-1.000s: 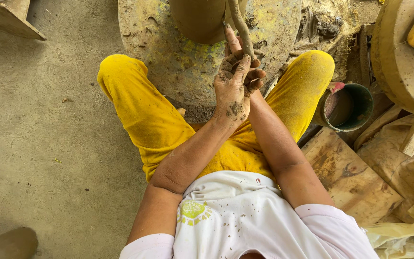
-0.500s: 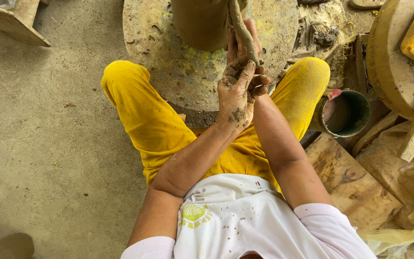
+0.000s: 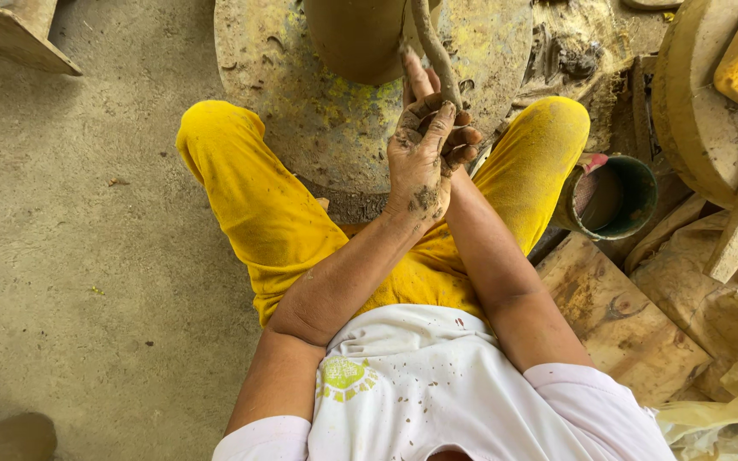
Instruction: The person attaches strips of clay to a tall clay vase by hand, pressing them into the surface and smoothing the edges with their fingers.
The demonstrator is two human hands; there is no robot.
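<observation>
Both of my clay-smeared hands press together around a long brown clay coil (image 3: 433, 47) that rises toward the top edge. My left hand (image 3: 416, 162) lies on top with its fingers wrapped over the coil's lower end. Beneath it my right hand (image 3: 463, 141) shows only its fingertips. The coil runs up beside a brown clay pot (image 3: 356, 34) standing on a round, mud-stained wheel (image 3: 301, 128) between my yellow-trousered knees.
A dark green bucket (image 3: 617, 198) with muddy water and a pink rag sits by my right knee. Wooden boards (image 3: 617, 316), a round stone slab (image 3: 694, 111) and yellowish plastic sheeting (image 3: 728, 410) crowd the right side. Bare concrete floor (image 3: 70, 256) spreads left.
My joined hands and the coil hold almost the same pose in front of the pot; the view has shifted slightly, and the fingers have moved a little along the coil.
</observation>
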